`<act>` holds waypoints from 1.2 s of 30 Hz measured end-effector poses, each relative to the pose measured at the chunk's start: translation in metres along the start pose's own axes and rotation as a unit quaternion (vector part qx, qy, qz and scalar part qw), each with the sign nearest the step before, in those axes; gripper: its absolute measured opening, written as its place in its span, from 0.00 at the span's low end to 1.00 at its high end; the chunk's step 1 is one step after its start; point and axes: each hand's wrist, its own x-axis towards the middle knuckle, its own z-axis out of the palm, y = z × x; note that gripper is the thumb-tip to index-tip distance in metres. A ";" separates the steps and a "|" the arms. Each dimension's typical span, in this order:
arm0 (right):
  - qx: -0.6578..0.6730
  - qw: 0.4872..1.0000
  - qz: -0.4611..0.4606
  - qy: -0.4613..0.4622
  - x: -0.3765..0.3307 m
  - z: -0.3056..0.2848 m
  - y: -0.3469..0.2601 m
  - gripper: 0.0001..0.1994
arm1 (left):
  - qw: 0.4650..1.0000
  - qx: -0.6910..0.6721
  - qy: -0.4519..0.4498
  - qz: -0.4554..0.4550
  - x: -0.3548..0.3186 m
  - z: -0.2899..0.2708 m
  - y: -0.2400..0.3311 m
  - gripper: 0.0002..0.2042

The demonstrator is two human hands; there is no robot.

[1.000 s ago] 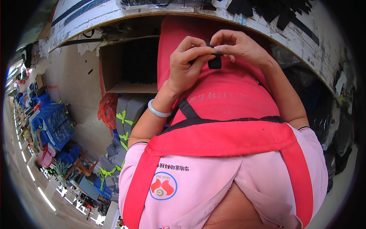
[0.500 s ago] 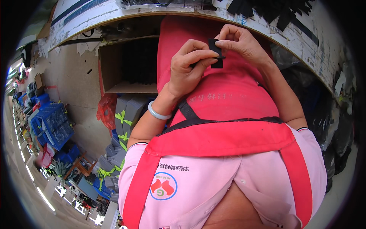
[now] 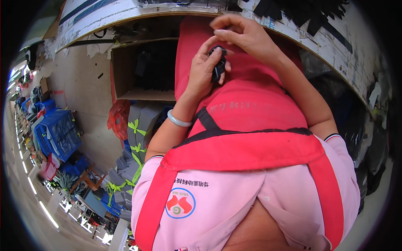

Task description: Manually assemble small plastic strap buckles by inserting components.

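My left hand (image 3: 203, 72) is closed around a small black object (image 3: 218, 65), upright against its palm with the thumb pressed on it. The object has glossy edges and fingers cover part of it, so its kind is unclear. Just above, my right hand (image 3: 247, 37) has its fingers bent toward the left index fingertip. Motion smears those right fingertips, and whether they pinch anything does not show. Both hands are over the red apron (image 3: 251, 92) on my lap.
Ahead runs the worktable edge (image 3: 167, 14), with black strips (image 3: 312, 19) heaped at its far right. An open cardboard box (image 3: 144, 95) with dark contents stands at left. Beside it are a red plastic bag (image 3: 118, 119) and grey bundles (image 3: 144, 119) tied with green ribbon.
The flat black piece pinched between both hands no longer shows. My left hand now grips a glossier black object, and my right hand has moved left and slightly up.
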 end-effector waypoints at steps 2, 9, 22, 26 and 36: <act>-0.106 0.986 0.114 -0.052 -0.008 -0.013 0.010 0.12 | 0.999 0.044 0.001 0.011 -0.001 -0.001 -0.003 0.20; -0.168 0.969 0.161 -0.079 -0.022 -0.021 0.014 0.09 | 0.960 0.267 0.013 0.086 0.008 -0.006 -0.010 0.06; -0.565 0.798 -0.186 0.093 -0.026 -0.082 0.027 0.18 | 0.990 -0.094 0.047 -0.095 0.023 -0.016 0.003 0.19; -0.483 0.829 -0.224 0.168 -0.023 -0.076 0.016 0.11 | 0.992 -0.068 0.019 -0.100 0.024 -0.011 0.005 0.20; -0.086 0.983 0.158 -0.023 -0.040 -0.018 -0.028 0.07 | 0.989 0.135 0.067 -0.010 0.019 -0.004 0.007 0.10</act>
